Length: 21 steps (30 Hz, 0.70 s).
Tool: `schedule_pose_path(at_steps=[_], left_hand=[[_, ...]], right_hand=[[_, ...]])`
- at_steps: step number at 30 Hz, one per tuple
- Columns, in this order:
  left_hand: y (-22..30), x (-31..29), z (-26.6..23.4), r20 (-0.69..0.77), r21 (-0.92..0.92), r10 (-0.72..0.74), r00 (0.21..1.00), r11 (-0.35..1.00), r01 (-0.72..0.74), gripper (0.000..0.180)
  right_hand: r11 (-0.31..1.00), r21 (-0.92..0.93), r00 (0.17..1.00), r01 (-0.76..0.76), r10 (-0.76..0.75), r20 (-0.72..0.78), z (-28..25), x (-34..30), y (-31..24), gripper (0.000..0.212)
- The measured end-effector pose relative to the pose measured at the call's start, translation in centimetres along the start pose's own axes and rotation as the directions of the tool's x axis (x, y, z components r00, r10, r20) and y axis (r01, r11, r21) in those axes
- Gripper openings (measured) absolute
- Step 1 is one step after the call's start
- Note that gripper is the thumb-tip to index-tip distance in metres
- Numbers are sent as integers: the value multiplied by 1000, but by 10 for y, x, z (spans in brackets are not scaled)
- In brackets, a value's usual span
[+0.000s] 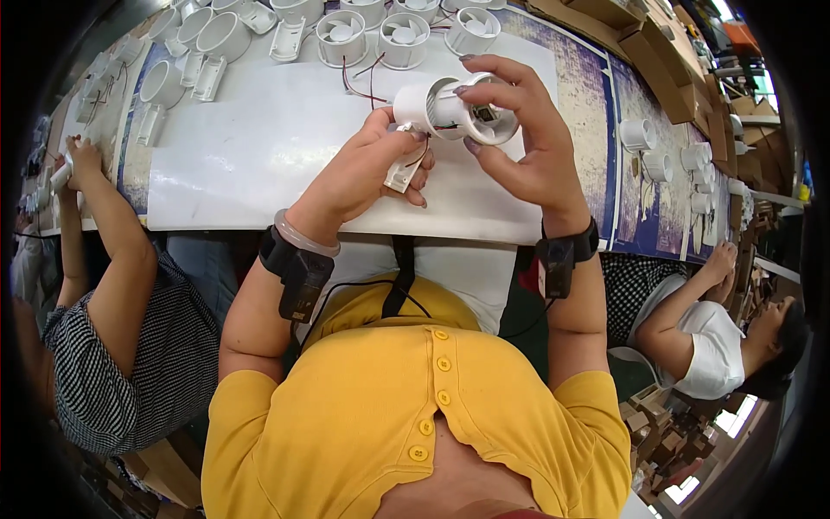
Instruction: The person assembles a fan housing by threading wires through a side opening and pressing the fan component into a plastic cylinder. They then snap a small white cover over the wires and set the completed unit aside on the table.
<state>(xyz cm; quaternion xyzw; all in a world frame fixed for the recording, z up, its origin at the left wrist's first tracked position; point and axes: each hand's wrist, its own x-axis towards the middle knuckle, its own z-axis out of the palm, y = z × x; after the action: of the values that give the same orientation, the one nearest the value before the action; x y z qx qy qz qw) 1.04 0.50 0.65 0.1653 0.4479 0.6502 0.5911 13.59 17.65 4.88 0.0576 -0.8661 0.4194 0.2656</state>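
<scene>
Over the white table (259, 186), my left hand (359, 169) grips a white plastic fan housing (415, 105) with an open, hollow handle (403, 171). Thin dark and red wires show around the handle. From the right, my right hand (536, 138) has its fingers and thumb curled round the rim of a white round fan part (500, 131). A dark component shows inside its ring. This part meets the mouth of the housing; how deeply it sits there cannot be told.
Several white housings with handles (223, 39) stand at the back left. White rings with fan blades (404, 39) stand at the back, some trailing wires. Cardboard boxes (661, 69) lie at the far right. Co-workers' hands (82, 164) are busy at both sides.
</scene>
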Motion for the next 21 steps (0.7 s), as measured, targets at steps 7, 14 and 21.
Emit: schedule_pose_path(at_steps=[7, 14, 21], left_hand=[[5, 0, 6, -46, 182, -81, 996, 979, 88, 34], [1, -4, -3, -47, 867, 681, 730, 391, -309, 32], [-4, 0, -9, -54, 867, 686, 725, 393, -307, 22]], right_hand=[[989, 141, 994, -37, 23, 106, -5, 1, 23, 47], [999, -34, 998, 4, -1, 69, 6, 10, 15, 45], [994, -106, 999, -10, 14, 43, 21, 20, 13, 41]])
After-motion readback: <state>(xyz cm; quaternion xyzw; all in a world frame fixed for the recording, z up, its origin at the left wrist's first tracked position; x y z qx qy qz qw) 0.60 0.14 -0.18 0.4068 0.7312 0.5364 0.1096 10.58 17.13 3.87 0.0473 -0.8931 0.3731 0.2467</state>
